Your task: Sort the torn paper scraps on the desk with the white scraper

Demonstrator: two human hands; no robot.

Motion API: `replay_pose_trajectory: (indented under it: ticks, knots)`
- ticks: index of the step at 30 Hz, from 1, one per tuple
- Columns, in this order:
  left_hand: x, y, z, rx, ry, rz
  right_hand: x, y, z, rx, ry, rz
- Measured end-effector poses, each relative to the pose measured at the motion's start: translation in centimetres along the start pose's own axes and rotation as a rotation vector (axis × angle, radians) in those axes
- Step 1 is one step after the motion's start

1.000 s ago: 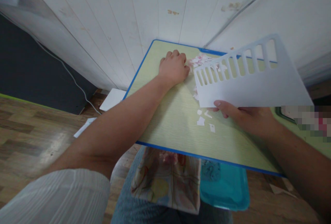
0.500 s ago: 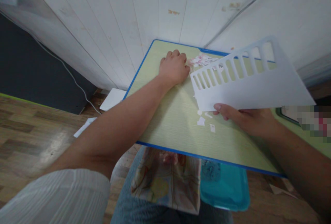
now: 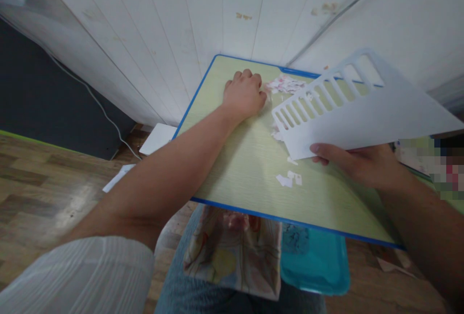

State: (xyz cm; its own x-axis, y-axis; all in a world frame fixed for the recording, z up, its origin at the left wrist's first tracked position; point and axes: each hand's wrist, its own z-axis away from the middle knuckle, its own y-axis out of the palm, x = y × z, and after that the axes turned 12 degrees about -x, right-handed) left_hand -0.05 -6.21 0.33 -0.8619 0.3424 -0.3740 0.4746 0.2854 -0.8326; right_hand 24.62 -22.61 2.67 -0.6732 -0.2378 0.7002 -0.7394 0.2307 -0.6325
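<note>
My right hand (image 3: 362,164) grips the lower edge of a white slotted sheet (image 3: 348,115), thumb in front. A row of rounded slots, growing larger to the right, runs along its upper side. The sheet is tilted above the folding table (image 3: 232,173). My left hand (image 3: 244,94) rests on the tabletop with curled fingers; what they hold, if anything, is hidden. Beside it lies a heap of small white and pinkish paper scraps (image 3: 286,83). More loose paper pieces (image 3: 284,180) lie nearer the front, and others are partly hidden behind the sheet.
A white panelled wall (image 3: 232,9) stands behind the blue-edged table. Below the front edge are a patterned fabric bag (image 3: 235,261) on my lap and a turquoise tray (image 3: 322,261). A cable (image 3: 97,98) trails down at left, near white objects on the floor.
My right hand has moved to the right with the slotted sheet, which is now tilted more. A few front paper pieces have shifted. My left hand has stayed in place.
</note>
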Motion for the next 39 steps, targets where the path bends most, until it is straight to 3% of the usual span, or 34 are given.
replay_pose_trajectory:
  ticks: [4, 10, 13, 21, 28, 34, 39]
  knots:
    - [0.1, 0.1, 0.0, -0.006, 0.006, -0.008, 0.2, -0.1, 0.1, 0.070, -0.050, -0.060]
    - [0.1, 0.2, -0.1, -0.015, 0.007, -0.026, -0.3, 0.1, 0.2, 0.001, 0.042, -0.004]
    - [0.1, 0.2, -0.1, -0.012, 0.004, -0.021, -0.7, 0.2, 0.2, 0.010, 0.009, 0.039]
    - [0.1, 0.1, -0.1, -0.011, 0.000, -0.010, 1.1, -0.4, 0.2, 0.182, -0.020, -0.103]
    - [0.1, 0.1, 0.0, -0.001, -0.002, 0.018, 2.5, -0.6, 0.5, 0.291, 0.119, -0.172]
    - [0.1, 0.1, 0.0, -0.018, 0.012, 0.016, 2.6, -1.7, -0.5, 0.261, 0.428, -0.207]
    - [0.3, 0.4, -0.2, -0.017, 0.006, 0.023, 2.5, -1.9, -1.0, 0.303, 0.527, -0.112]
